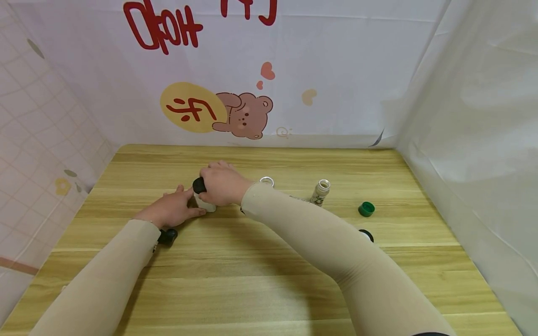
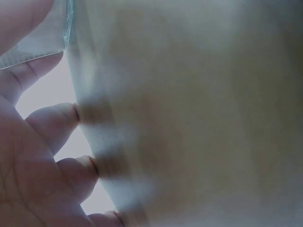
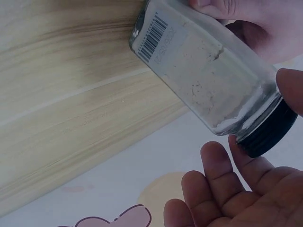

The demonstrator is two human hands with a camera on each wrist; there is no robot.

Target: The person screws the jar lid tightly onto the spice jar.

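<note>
A square-sided glass jar (image 3: 203,75) with a barcode label and a black lid (image 3: 272,126) stands left of the table's middle. My left hand (image 1: 173,209) pinches its lower part between thumb and forefinger, the other fingers spread toward the table. From above, my right hand (image 1: 223,184) grips the lid between thumb and forefinger. Its remaining fingers extend loosely past the lid in the right wrist view. In the left wrist view only a corner of the glass jar (image 2: 45,40) shows, between thumb and forefinger.
Behind my right forearm, a round pale rim (image 1: 266,178) is partly hidden. A small open glass bottle (image 1: 321,192) stands farther right. Nearby lie a green cap (image 1: 366,210) and a black-edged round piece (image 1: 370,234), partly covered by my sleeve. A decorated white sheet (image 1: 344,60) borders the table's back.
</note>
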